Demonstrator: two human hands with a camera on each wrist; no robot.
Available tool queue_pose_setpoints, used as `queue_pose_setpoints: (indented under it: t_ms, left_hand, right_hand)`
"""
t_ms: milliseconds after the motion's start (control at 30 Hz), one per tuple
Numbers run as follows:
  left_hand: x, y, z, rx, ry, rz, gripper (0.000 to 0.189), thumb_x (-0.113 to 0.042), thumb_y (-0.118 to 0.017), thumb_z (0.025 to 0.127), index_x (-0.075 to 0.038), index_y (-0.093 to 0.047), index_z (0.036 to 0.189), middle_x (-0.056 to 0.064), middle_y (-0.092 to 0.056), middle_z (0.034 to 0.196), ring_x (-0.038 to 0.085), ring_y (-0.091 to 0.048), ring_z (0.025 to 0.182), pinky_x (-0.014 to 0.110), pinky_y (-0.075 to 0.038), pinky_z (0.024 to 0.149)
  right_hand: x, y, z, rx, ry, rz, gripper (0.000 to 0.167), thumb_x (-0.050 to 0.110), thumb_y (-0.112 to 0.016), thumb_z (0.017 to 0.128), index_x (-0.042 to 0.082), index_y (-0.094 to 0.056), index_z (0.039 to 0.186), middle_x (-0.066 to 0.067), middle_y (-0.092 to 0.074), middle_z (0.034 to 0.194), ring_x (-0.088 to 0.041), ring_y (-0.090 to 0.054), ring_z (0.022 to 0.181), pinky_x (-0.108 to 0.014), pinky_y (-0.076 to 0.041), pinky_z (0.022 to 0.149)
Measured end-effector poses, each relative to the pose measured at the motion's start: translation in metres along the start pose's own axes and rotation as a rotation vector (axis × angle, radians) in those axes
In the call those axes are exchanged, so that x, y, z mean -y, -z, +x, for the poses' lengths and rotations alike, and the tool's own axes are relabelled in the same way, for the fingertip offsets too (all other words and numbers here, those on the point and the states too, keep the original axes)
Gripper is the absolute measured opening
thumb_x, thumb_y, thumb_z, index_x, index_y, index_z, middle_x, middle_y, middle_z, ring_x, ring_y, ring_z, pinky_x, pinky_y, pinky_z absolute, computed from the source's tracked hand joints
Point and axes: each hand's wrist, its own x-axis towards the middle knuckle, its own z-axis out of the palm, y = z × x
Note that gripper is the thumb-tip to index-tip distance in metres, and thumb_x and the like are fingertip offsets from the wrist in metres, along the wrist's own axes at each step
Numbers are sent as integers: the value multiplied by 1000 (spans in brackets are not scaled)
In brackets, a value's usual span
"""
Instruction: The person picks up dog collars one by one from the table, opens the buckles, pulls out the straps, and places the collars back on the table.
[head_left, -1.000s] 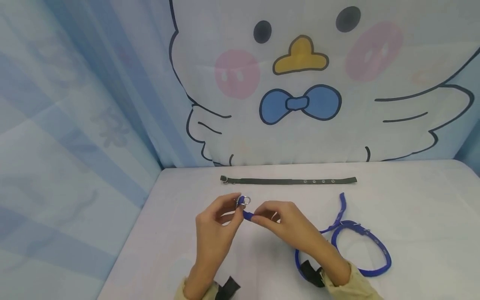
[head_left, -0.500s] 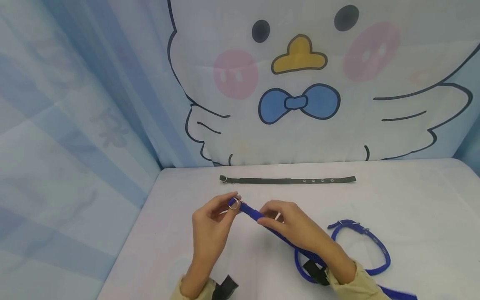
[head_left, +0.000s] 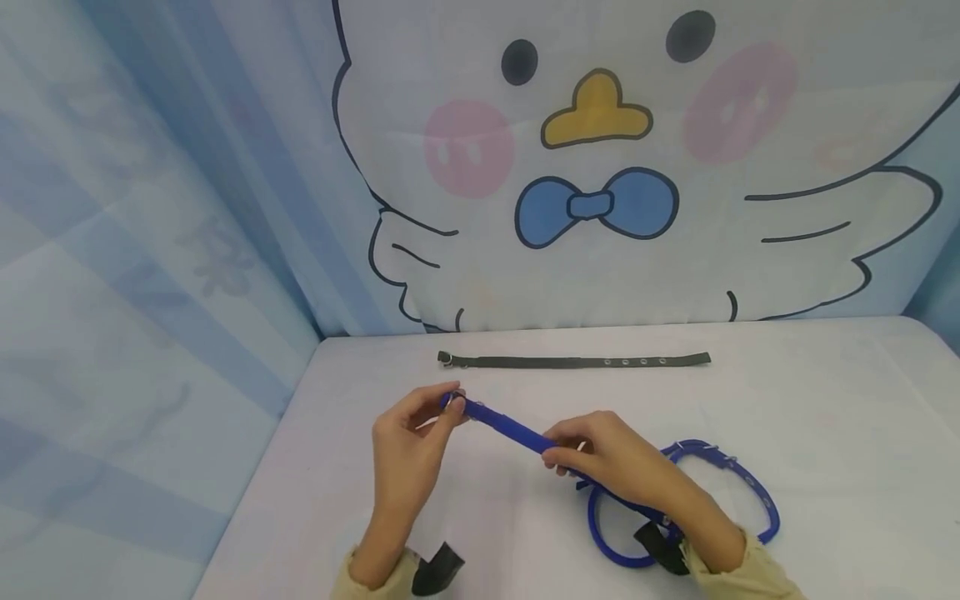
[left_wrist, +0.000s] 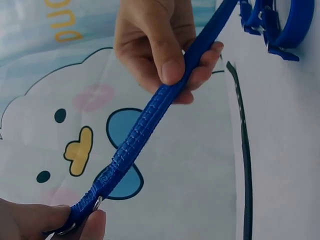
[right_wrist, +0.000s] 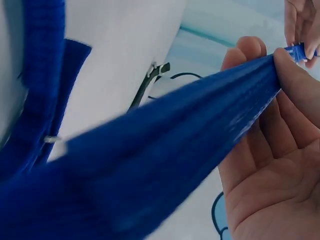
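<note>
A blue strap collar [head_left: 513,429] with metal fittings is stretched between both hands above the table, slanting down to the right. At its buckle end, my left hand [head_left: 408,442] pinches it between thumb and fingers, partly covering the metal ring. Farther along, my right hand [head_left: 611,454] grips the strap with thumb over it and fingers beneath. Stitching along the collar [left_wrist: 135,135] shows in the left wrist view. In the right wrist view the strap [right_wrist: 175,145] runs out of my right hand [right_wrist: 270,170] toward the camera, its far end out of frame.
Looped blue collars [head_left: 768,500] lie on the white table [head_left: 315,517] beneath and beside my right forearm. A dark green collar [head_left: 540,362] with eyelets lies straight along the back. Behind it hangs a printed cloth [head_left: 600,283].
My right hand has slid along the strap to the right and down, exposing more of the collar between the hands. The left hand has shifted a little left with the buckle end.
</note>
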Motion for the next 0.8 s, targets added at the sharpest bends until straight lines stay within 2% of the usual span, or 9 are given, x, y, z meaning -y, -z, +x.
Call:
queue_pose_setpoints:
  t_ms: [200,433,633,800]
  left_hand:
    - [3,5,3,-5,52,3,18,0,-71,89,-5,-74,107,10,-73,100,18,-73,85,27,-61,75]
    - [10,13,8,-18,93,42,20,2,-70,89,-5,-73,108,11,-72,103,18,-73,85,26,-61,76]
    - [16,20,10,-28,128,51,19,0,-70,90,-3,-72,109,14,-71,105,20,-74,86,26,-60,78]
    - [21,26,13,-38,162,83,20,-3,-71,90,-3,-73,110,14,-72,106,22,-75,87,24,-60,79]
  right_hand:
    - [-8,8,-10,3,-15,38,28,24,-68,94,3,-72,112,-4,-73,89,-19,-71,77,-24,-59,68]
    - [-18,18,-23,-5,-49,11,27,21,-68,94,1,-72,112,-2,-73,88,-11,-68,76,-21,-58,68]
    - [-26,28,-34,-16,-88,9,27,20,-69,94,0,-71,112,-2,-73,88,-14,-68,75,-28,-59,65]
    - [-34,39,-45,-32,-119,-22,27,18,-69,94,-1,-71,113,-1,-73,88,-14,-68,74,-27,-59,66]
